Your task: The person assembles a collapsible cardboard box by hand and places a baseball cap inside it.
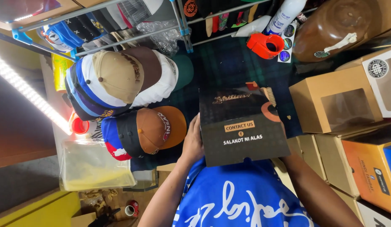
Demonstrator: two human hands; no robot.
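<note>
In the head view, a flat black cardboard box (241,126), printed with gold and white lettering and an orange curved mark, is held up in front of the chest, over the blue shirt (241,197) with white script. The left hand (192,143) is pressed against the box's left edge, the fingers wrapped behind the card so that only the back of the hand and the thumb side are seen; its grip is closed on that edge. The right hand is hidden behind the box's right side, so how it is set cannot be told; only the right forearm (317,189) is seen, rising from the near right toward the box's lower right corner. To the left of the box, just beside the left hand, a stack of caps (145,130) is lying, topped by a brown and orange one. Farther off, a second stack of caps (119,82) is seen, with a tan cap on top. To the right of the box, a brown windowed carton (334,103) is standing, with further cartons nearer. At the far side, an orange tape dispenser (265,44) and a white spray bottle (286,14) are lying on the dark surface. At the near left, a clear plastic bag (92,166) is seen.
</note>
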